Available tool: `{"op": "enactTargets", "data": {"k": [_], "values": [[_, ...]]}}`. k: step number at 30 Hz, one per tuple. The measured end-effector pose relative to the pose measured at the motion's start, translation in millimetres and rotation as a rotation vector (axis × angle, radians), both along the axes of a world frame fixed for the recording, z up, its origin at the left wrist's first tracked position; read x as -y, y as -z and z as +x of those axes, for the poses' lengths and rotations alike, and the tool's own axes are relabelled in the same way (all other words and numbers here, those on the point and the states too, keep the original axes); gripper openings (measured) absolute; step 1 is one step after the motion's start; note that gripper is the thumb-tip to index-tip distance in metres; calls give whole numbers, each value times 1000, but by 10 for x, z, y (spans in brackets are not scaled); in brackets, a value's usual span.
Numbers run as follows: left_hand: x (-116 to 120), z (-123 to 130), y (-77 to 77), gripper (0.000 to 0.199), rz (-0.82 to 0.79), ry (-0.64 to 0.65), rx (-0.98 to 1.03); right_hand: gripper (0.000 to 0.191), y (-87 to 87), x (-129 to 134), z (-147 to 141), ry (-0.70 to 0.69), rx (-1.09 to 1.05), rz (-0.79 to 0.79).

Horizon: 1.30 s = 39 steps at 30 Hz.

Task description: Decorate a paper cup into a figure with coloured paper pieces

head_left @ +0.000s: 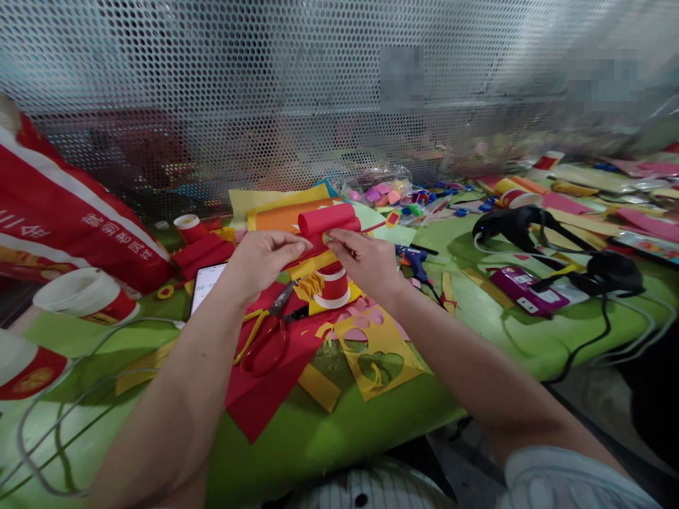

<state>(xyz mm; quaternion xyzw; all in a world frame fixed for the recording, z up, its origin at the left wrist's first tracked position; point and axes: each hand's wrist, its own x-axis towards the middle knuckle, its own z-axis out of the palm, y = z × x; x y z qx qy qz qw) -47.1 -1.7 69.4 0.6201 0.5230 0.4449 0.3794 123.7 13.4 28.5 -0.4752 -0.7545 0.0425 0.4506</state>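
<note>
My left hand [268, 258] and my right hand [366, 261] come together over the craft pile, fingers pinched on a small red paper piece [317, 245] between them. A tiny yellowish round bit shows at my right fingertips. Just behind lies a rolled red paper [326, 218]. Below my hands a red and white paper cup [335, 286] rests tilted beside folded yellow paper [310, 286]. Nearer to me are red-handled scissors [268, 350] and a yellow-handled tool [252, 336], on a red sheet [254, 403]. Yellow paper with cut-out holes [366, 385] lies to the right.
A phone [204, 283] and white paper cups [85, 293] stand left, near a large red bag [68, 205]. A blue glue gun [414, 260], purple box [525, 290] and black headset [530, 226] with cables occupy the right. A perforated metal panel [318, 92] closes off the back.
</note>
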Motion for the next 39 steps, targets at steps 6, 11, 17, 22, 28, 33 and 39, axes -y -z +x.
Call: {"op": "enactTargets", "data": {"k": [6, 11, 17, 22, 28, 33, 39], "values": [[18, 10, -4, 13, -27, -31, 36, 23, -82, -49, 170, 94, 96, 163], [27, 16, -9, 9, -36, -34, 51, 38, -123, -86, 295, 178, 130, 266], [27, 7, -4, 12, 33, 19, 5, 82, -284, -154, 306, 112, 247, 236], [35, 4, -4, 13, 72, 39, -25, 86, -386, -200, 267, -4, 305, 172], [32, 8, -10, 14, 37, 43, -33, 91, -378, -227, 236, -75, 301, 119], [29, 5, -13, 18, 52, 45, -65, 87, -406, -217, 255, -106, 331, 92], [31, 3, -32, 18, 82, 34, -187, 97, -466, -246, 280, -177, 363, 43]]}}
